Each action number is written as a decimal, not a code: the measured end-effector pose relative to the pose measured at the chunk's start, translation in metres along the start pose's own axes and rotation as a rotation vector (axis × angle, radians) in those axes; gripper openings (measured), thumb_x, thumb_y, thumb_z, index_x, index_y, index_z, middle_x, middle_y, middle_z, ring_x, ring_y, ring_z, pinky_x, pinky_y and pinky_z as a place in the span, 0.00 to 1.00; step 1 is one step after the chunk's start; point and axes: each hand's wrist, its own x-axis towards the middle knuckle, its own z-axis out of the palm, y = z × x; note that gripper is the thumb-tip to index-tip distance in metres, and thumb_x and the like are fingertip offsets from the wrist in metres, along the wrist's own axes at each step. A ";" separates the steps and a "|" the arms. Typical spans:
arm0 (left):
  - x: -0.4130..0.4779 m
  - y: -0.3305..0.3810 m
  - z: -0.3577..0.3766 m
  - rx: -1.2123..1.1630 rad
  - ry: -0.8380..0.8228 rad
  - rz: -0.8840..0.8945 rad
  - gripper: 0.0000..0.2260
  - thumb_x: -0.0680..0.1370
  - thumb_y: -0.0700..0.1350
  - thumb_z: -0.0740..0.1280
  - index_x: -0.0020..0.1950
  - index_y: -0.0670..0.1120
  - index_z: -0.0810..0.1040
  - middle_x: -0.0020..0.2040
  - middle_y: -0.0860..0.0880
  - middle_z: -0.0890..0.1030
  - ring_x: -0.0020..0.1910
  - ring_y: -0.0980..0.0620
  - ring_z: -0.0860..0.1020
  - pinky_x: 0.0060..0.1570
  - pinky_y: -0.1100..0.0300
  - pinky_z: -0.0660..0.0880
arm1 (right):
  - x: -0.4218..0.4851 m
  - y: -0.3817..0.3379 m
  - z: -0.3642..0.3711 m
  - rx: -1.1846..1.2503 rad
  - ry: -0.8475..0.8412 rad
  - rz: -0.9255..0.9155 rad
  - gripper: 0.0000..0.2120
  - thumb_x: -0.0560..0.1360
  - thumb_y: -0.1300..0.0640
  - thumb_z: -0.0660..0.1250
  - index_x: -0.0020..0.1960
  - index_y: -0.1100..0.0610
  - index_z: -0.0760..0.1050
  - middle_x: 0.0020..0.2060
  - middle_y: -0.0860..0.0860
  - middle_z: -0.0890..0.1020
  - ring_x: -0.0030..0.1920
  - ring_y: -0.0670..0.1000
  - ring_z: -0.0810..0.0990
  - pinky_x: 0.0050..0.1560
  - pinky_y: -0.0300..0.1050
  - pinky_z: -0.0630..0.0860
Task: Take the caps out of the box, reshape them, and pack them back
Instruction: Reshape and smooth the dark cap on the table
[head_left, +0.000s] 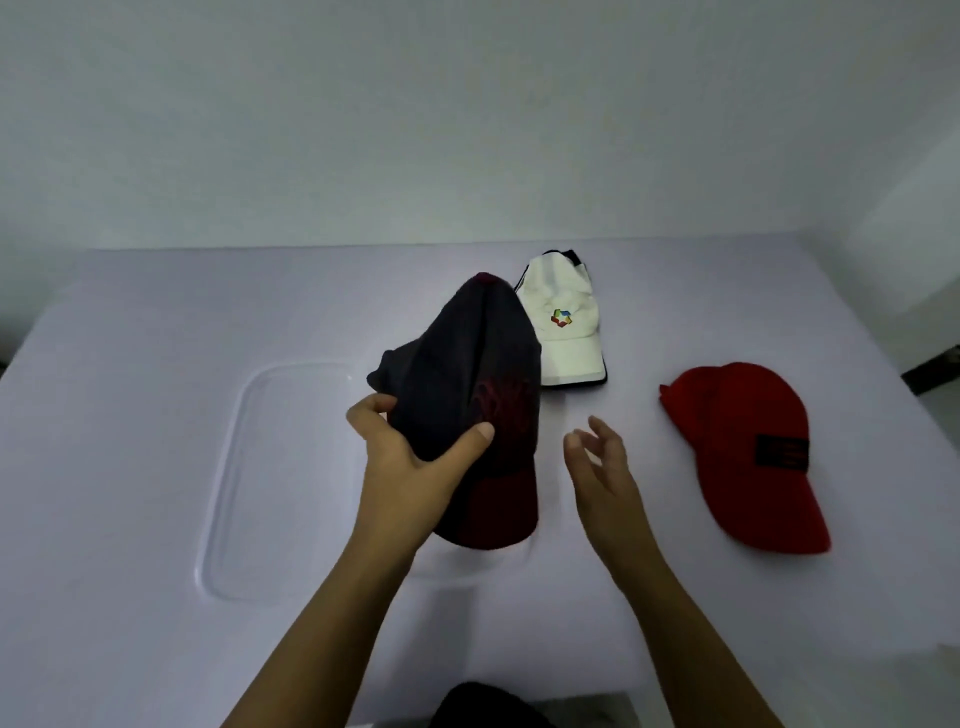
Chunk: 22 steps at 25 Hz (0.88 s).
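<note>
My left hand grips a dark grey cap with a dark red brim, held above the table with its brim pointing toward me. To its right, my right hand hovers with fingers spread and holds nothing. A white cap with a coloured logo lies flat on the table just beyond the dark cap. A red cap with a black patch lies at the right. A clear plastic box sits on the table at the left, below and left of the held cap; it looks empty.
The table is covered with a white cloth and ends at a pale wall behind. A dark object shows at the bottom edge near my body.
</note>
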 end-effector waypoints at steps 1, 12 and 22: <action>-0.005 0.012 0.006 -0.048 -0.048 0.010 0.31 0.68 0.56 0.72 0.59 0.57 0.53 0.58 0.51 0.72 0.56 0.52 0.76 0.54 0.58 0.78 | -0.004 -0.008 -0.004 0.111 -0.101 0.091 0.26 0.77 0.42 0.56 0.72 0.49 0.59 0.68 0.50 0.70 0.64 0.50 0.72 0.60 0.46 0.71; -0.020 -0.002 0.135 -0.267 -0.061 -0.368 0.30 0.75 0.68 0.46 0.68 0.57 0.71 0.66 0.50 0.77 0.64 0.49 0.75 0.66 0.49 0.69 | -0.002 -0.004 -0.099 0.332 0.087 0.301 0.28 0.77 0.36 0.51 0.67 0.52 0.70 0.65 0.54 0.76 0.63 0.55 0.75 0.66 0.55 0.71; -0.037 0.016 0.193 -0.676 -0.012 -0.689 0.16 0.80 0.50 0.59 0.41 0.42 0.80 0.29 0.44 0.83 0.25 0.48 0.82 0.28 0.59 0.79 | 0.006 0.003 -0.129 0.808 -0.191 0.569 0.20 0.75 0.44 0.63 0.55 0.57 0.80 0.45 0.58 0.84 0.41 0.57 0.84 0.42 0.52 0.82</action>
